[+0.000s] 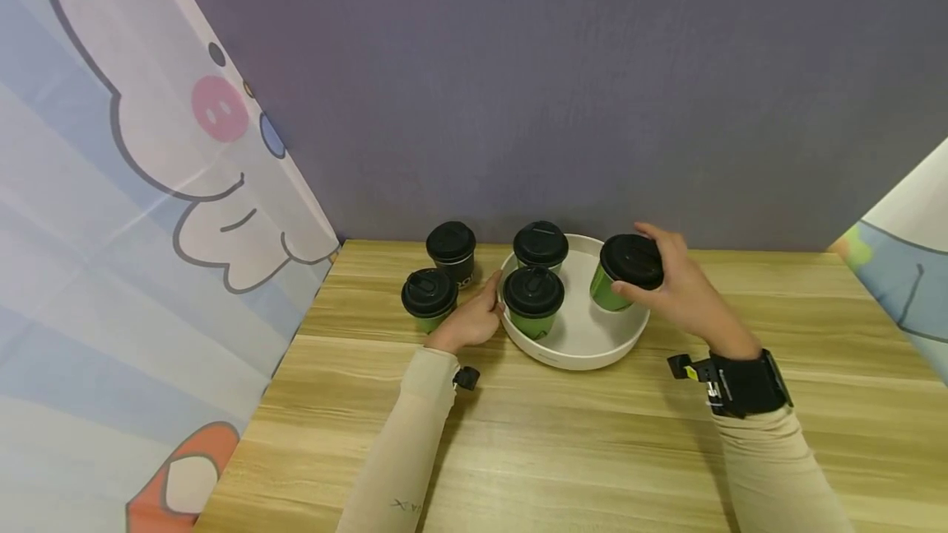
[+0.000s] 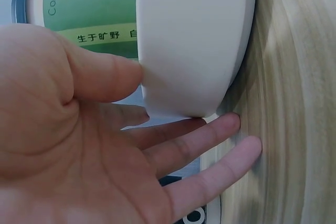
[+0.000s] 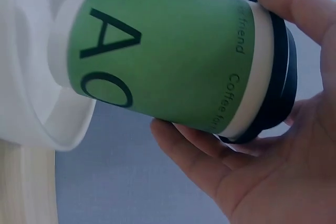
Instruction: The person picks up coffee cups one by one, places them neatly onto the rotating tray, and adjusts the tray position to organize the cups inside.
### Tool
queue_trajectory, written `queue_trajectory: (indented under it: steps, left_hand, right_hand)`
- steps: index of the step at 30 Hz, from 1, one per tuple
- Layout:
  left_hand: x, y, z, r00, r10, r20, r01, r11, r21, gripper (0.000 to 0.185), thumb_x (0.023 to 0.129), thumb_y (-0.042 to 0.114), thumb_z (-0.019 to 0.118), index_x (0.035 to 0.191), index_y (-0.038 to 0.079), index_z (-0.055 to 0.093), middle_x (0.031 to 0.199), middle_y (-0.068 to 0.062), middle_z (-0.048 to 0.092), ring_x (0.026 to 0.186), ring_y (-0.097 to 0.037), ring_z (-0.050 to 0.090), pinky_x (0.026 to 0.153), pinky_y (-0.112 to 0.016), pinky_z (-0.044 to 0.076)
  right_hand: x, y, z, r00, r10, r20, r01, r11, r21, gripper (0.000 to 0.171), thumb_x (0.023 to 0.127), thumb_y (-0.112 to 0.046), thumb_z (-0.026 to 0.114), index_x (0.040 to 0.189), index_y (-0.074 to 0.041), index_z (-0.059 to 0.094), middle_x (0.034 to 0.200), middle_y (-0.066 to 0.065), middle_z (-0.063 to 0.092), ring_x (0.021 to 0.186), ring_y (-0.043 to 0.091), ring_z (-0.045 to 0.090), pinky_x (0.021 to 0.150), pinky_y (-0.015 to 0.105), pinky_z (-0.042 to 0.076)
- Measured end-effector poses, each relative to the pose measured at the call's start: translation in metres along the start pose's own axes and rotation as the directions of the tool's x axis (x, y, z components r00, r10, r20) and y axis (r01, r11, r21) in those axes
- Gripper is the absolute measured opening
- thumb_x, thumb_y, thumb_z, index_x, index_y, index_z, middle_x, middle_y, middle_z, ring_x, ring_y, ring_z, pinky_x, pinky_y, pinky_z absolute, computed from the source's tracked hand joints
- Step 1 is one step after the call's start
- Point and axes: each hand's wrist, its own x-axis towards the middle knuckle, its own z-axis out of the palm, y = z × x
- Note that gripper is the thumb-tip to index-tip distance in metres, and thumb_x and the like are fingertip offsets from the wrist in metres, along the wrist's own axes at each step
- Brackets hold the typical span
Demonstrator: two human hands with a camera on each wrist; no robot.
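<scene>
My right hand (image 1: 689,294) grips a green paper coffee cup (image 1: 609,290) near its black lid (image 3: 283,82), thumb on one side and fingers on the other. The cup is tilted over the right part of a round white tray (image 1: 581,354), its base inside the rim. On the tray's left side, my left hand (image 1: 474,321) touches the outer wall with thumb and loosely extended fingers. Two more lidded cups stand in the tray's left half: a green front cup (image 1: 533,323) and a back cup (image 1: 541,243) partly hidden behind it.
Left of the tray stand a dark lidded cup (image 1: 453,257) and a green lidded cup (image 1: 429,294), close to my left hand. A grey panel (image 1: 563,105) rises behind the wooden table (image 1: 563,451). A printed cartoon curtain (image 1: 111,270) hangs along the left side.
</scene>
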Motion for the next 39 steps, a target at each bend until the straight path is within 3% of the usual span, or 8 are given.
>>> queue_trajectory:
  steps: [5, 10, 18, 24, 31, 39]
  left_hand:
    - [0.000, 0.001, 0.001, 1.000, -0.006, -0.014, 0.006, 1.000, 0.005, 0.062, 0.111, 0.019, 0.034, 0.165, 0.007, 0.006, 0.171, -0.015, 0.016, 0.156, -0.030, 0.027, 0.125, -0.044, 0.030]
    - [0.001, 0.002, 0.001, 1.000, 0.004, -0.008, -0.004, 0.999, 0.035, 0.063, 0.110, 0.018, 0.034, 0.165, 0.004, 0.005, 0.170, -0.019, 0.018, 0.156, -0.031, 0.025, 0.125, -0.043, 0.028]
    - [-0.006, 0.009, -0.005, 0.996, 0.010, 0.091, -0.019, 0.996, 0.091, 0.070, 0.109, 0.018, 0.037, 0.163, -0.002, -0.003, 0.171, -0.021, 0.008, 0.159, -0.031, 0.013, 0.128, -0.043, 0.020]
    - [-0.011, 0.010, -0.009, 0.986, 0.017, 0.168, -0.020, 1.000, 0.019, 0.097, 0.100, 0.028, 0.058, 0.162, 0.002, -0.012, 0.172, -0.019, -0.001, 0.160, -0.028, 0.007, 0.129, -0.044, 0.017]
    - [-0.008, 0.010, -0.001, 0.992, 0.033, 0.119, -0.028, 0.999, -0.046, 0.131, 0.083, 0.049, 0.082, 0.164, 0.009, -0.013, 0.172, -0.020, 0.004, 0.159, -0.030, 0.012, 0.127, -0.047, 0.022]
    - [-0.005, 0.010, 0.007, 0.994, -0.059, 0.094, 0.055, 0.997, 0.052, 0.139, 0.079, 0.063, 0.081, 0.163, 0.009, -0.017, 0.171, -0.024, 0.006, 0.158, -0.035, 0.017, 0.125, -0.048, 0.027]
  right_hand:
    - [0.002, -0.003, 0.008, 0.997, -0.011, 0.081, 0.013, 1.000, -0.020, 0.102, 0.086, -0.034, 0.084, 0.164, -0.015, 0.020, 0.153, 0.030, 0.033, 0.138, 0.050, 0.042, 0.108, 0.069, 0.035]
    - [0.003, -0.006, 0.012, 0.994, -0.039, 0.103, 0.045, 0.997, -0.058, 0.103, 0.085, -0.035, 0.085, 0.162, -0.011, 0.022, 0.157, 0.028, 0.035, 0.144, 0.050, 0.034, 0.113, 0.069, 0.029]
    - [0.001, -0.005, 0.016, 0.989, -0.074, 0.129, 0.089, 0.990, -0.113, 0.104, 0.081, -0.034, 0.088, 0.161, -0.008, 0.025, 0.150, 0.029, 0.046, 0.135, 0.049, 0.040, 0.108, 0.068, 0.033]
    - [0.000, -0.007, 0.016, 0.982, -0.079, 0.170, 0.101, 0.987, -0.125, 0.104, 0.082, -0.034, 0.087, 0.160, -0.006, 0.026, 0.157, 0.028, 0.039, 0.138, 0.050, 0.035, 0.109, 0.069, 0.031]
    - [-0.001, -0.010, 0.018, 0.974, -0.092, 0.205, 0.118, 0.986, -0.120, 0.103, 0.081, -0.029, 0.088, 0.159, -0.002, 0.027, 0.158, 0.027, 0.037, 0.140, 0.051, 0.033, 0.111, 0.069, 0.030]
    - [-0.001, -0.010, 0.023, 0.968, -0.121, 0.222, 0.154, 0.979, -0.136, 0.103, 0.078, -0.031, 0.091, 0.157, -0.003, 0.032, 0.152, 0.026, 0.046, 0.131, 0.047, 0.043, 0.107, 0.066, 0.036]
